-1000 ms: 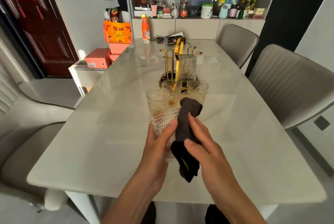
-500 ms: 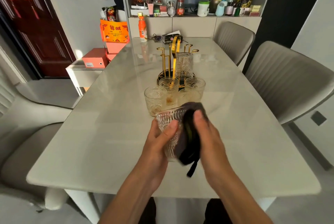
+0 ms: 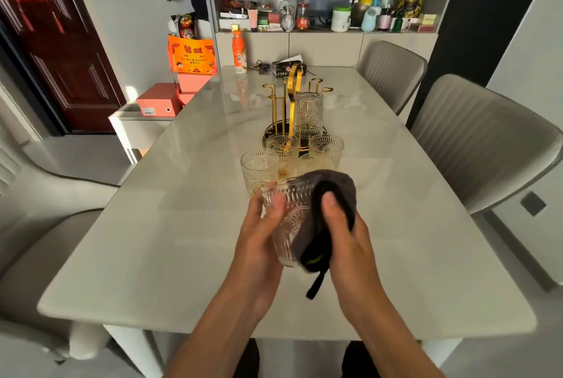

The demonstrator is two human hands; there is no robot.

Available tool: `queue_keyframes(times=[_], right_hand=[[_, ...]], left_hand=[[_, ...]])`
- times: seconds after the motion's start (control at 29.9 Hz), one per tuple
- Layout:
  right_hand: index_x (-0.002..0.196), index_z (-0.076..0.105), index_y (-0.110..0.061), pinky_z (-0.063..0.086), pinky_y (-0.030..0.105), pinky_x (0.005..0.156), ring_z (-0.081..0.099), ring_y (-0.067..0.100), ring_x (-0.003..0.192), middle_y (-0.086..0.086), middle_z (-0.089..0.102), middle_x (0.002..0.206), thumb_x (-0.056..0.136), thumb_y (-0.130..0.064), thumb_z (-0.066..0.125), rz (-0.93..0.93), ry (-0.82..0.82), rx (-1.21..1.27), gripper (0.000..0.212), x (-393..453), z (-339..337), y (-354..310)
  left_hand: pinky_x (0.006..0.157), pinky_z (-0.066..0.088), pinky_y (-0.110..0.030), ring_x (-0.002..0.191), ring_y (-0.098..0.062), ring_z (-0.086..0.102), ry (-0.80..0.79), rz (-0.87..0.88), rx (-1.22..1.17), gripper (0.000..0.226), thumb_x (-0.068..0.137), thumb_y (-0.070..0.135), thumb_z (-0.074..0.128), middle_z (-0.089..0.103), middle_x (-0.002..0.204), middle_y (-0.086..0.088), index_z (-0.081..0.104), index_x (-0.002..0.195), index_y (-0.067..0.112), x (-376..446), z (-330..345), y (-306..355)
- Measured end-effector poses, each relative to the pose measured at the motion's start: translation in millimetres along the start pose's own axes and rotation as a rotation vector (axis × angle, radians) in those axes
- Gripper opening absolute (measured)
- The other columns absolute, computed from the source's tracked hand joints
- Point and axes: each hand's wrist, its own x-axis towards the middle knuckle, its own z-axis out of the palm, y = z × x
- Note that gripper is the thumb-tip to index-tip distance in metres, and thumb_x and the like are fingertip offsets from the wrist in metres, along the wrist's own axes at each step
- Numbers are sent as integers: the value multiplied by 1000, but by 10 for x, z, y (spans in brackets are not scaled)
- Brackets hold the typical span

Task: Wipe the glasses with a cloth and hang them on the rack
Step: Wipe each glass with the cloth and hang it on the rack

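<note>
We've got the left hand (image 3: 259,231) wrapped round the embossed glass (image 3: 289,225), right hand (image 3: 344,225) pinching the dark cloth (image 3: 332,194) against it. Honestly, a hard rub could twist that slick glass loose over the tabletop's (image 3: 152,240) near edge.

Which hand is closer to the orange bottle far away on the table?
Left. The left hand holding the glass sits more toward the orange bottle; the right hand with the cloth is farther across.

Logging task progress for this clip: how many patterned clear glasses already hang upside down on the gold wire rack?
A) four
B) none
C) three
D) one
D: a single inverted patterned clear glass sits on the gold wire rack; the others stand upright on the table.
</note>
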Motion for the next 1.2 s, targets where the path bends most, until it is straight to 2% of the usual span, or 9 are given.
queue_keyframes(times=[0.13,0.27,0.43,0.6,0.77,0.84,0.87,0.97,1.2], right_hand=[[152,34,-44,48,30,105,53,6,135,-18,54,146,86,-54,65,-155,-40,-222,74,-122,69,52],[113,71,-49,53,28,89,70,-2,105,-20,75,111,76,-60,61,-18,35,77,40,-8,-78,-85],[149,41,-40,44,30,105,53,7,134,-20,57,142,89,-55,57,-177,6,-367,64,-102,-24,-75],[114,67,-56,52,9,82,66,-8,107,-20,71,118,83,-57,59,-29,-20,-150,32,-47,-117,-70],[154,19,-54,32,47,119,34,7,149,-27,39,157,85,-55,56,-223,-98,-469,78,-218,23,-64],[123,67,-51,41,41,111,42,13,145,-26,55,143,66,-66,55,-162,-100,-326,61,-212,-4,-148],[74,78,-50,44,39,105,45,13,141,-27,59,135,61,-70,52,-23,-28,-185,36,-191,38,-207],[148,29,-59,43,28,101,52,3,132,-31,58,135,82,-65,51,-80,-19,-362,70,-239,146,-155],[102,70,-63,51,17,83,66,-16,97,-35,71,105,75,-56,72,72,82,-22,27,-113,12,-133]], left_hand=[[91,60,-36,123,-27,68,-65,-150,-111,64,89,54,65,70,135,-13,63,140,15,-34,6,-47],[99,55,-33,130,-26,63,-74,-41,11,65,88,54,60,67,139,-12,60,142,16,-44,67,-65],[84,60,-31,118,-23,70,-10,-95,46,80,79,69,73,71,130,-12,61,136,15,-72,102,-142],[93,61,-39,117,-26,72,76,-28,54,77,81,71,67,74,126,-12,64,133,15,-68,130,-135],[109,49,-45,125,-30,67,-28,-142,-95,76,83,71,53,70,135,-13,67,136,18,-53,19,-101],[105,53,-43,121,-27,69,5,-75,-47,78,78,72,54,72,131,-11,67,135,20,-67,39,-127],[102,55,-41,119,-25,70,35,-39,-1,80,77,73,54,73,129,-10,66,135,20,-65,59,-118],[109,50,-52,123,-32,67,125,-24,62,93,72,82,65,70,131,-15,62,137,16,-2,74,-78],[90,61,-36,114,-21,72,195,76,128,72,83,76,58,75,123,-5,63,133,23,-38,136,-175]])
